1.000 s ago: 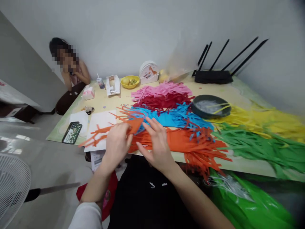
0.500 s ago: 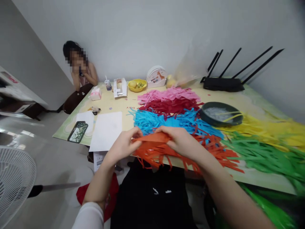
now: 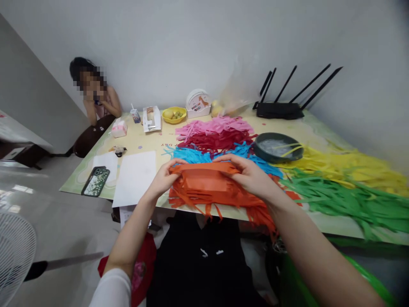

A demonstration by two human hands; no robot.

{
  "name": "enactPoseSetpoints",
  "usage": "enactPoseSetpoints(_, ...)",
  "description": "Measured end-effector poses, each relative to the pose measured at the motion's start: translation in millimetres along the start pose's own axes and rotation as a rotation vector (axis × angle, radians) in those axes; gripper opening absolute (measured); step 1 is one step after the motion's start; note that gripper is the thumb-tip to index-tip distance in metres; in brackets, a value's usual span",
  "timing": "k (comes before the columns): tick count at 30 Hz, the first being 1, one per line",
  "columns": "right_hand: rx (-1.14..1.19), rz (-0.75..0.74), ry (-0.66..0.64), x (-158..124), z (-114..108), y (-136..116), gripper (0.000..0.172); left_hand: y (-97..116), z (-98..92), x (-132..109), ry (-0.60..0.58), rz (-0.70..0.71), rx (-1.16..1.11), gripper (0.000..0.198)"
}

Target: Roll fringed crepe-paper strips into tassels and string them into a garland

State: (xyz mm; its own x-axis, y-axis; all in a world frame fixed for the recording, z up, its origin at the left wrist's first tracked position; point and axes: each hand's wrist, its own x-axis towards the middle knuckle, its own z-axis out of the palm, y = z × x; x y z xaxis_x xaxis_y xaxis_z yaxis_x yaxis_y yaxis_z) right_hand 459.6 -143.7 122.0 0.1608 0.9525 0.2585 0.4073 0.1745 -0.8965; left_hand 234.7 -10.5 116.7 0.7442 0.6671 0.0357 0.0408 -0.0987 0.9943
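Both hands hold an orange fringed paper sheet at the table's front edge. My left hand pinches its left end, and my right hand grips the right end, thumb and fingers closed. Orange strips hang from it over the edge. Just beyond lies blue fringed paper, partly hidden by the hands. Behind that are dark red fringed paper and pink fringed paper. To the right spread green strips and yellow strips.
A dark round bowl with clear pieces stands right of the blue paper. White paper and a phone lie left. At the back are a yellow fruit bowl and a black router. A person sits far left; a fan stands near left.
The orange paper has been pulled wider and flatter between my hands, showing more of its face. My hands are slightly farther apart. The whole view has shifted a little, with things appearing farther left.
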Motion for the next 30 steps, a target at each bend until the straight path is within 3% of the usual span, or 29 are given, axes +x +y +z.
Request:
enactPoseSetpoints(2, 0.022, -0.013, 0.007, -2, -2, 1, 0.048, -3, 0.7, 1, 0.02, 0.006, -0.057, 0.038)
enactPoseSetpoints(6, 0.081, -0.013, -0.009, -5, -6, 5, 0.042, -10, -1.3, 1, -0.009, -0.007, -0.215, 0.019)
enactPoseSetpoints(10, 0.139, -0.067, 0.043, -7, -7, 7, 0.033, -8, -16.8, -3, -0.12, 0.052, -0.126, 0.016)
enactPoseSetpoints(12, 0.129, -0.113, 0.059, -7, -7, 6, 0.032, -4, -28.1, -5, -0.266, 0.062, -0.081, 0.028)
enactPoseSetpoints(15, 0.052, -0.177, 0.041, -7, -6, 2, 0.035, 5, -36.5, -4, -0.441, 0.003, -0.092, 0.065)
enactPoseSetpoints(17, 0.013, -0.21, 0.011, -7, -5, -1, 0.038, 12, -32.1, 0, -0.425, -0.031, 0.063, 0.067)
enactPoseSetpoints(21, -0.016, -0.244, -0.045, -6, -3, -7, 0.041, 23, -9.9, 13, -0.347, 0.05, 0.558, 0.038)
enactPoseSetpoints(23, -0.025, -0.258, -0.062, -7, -3, -10, 0.042, 26, 0.0, 19, -0.394, 0.08, 0.572, 0.036)
enactPoseSetpoints(27, -0.078, -0.284, -0.076, -9, -7, -15, 0.041, 28, 12.1, 22, -0.603, -0.018, 0.388, 0.043)
enactPoseSetpoints(30, -0.156, -0.297, -0.079, -13, -13, -19, 0.043, 30, 16.7, 19, -0.627, -0.018, 0.352, 0.041)
